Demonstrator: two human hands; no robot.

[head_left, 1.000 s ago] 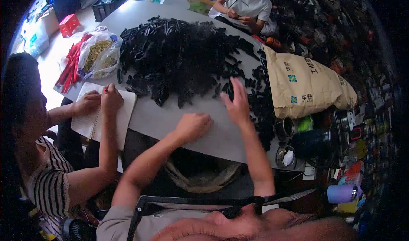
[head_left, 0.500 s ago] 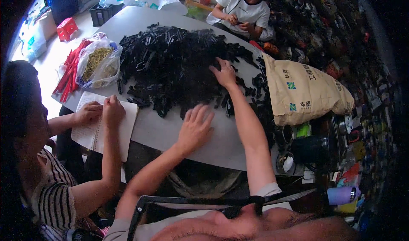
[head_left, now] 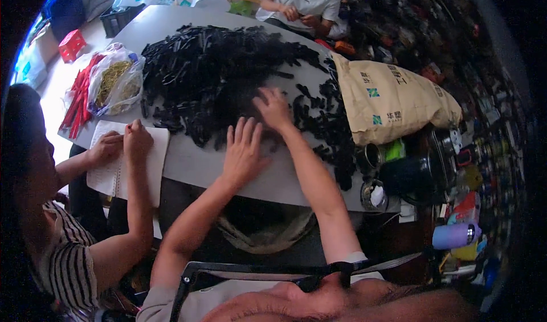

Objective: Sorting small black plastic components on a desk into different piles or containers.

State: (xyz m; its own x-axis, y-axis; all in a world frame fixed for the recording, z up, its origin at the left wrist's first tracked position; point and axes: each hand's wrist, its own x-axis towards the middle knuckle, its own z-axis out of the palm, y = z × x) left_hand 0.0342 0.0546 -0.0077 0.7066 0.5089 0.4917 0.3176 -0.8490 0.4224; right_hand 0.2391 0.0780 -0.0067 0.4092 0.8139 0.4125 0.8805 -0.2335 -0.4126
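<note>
Evidently, much of the work lies ahead, as we judge it. Starting at the left, we see red strips [head_left: 80, 100] and a clear bag [head_left: 126, 81] on the table [head_left: 279, 179], beyond a co-worker's open notebook [head_left: 149, 171]. Next comes the broad dark heap of black pieces [head_left: 194, 65], lying loose and jumbled across the middle of the table. Our left hand [head_left: 244, 154] is flat at the heap's near edge, its fingers spread and nothing pinched in them. Further right, our right hand [head_left: 274, 109] reaches over the heap's near right side, its fingers parted. A scattered group [head_left: 322, 108] of the same pieces lies beyond it, partly set off by bare table, up against the tan sack [head_left: 393, 105]; we cannot tell whether that group is finished with.

As for what is hidden: the heap's centre blurs into one dark mass, so we can neither count pieces nor see its depth. Both hands' contact with the pieces is unclear, the right one's fingertips being blurred. The sack's contents stay out of sight.
</note>
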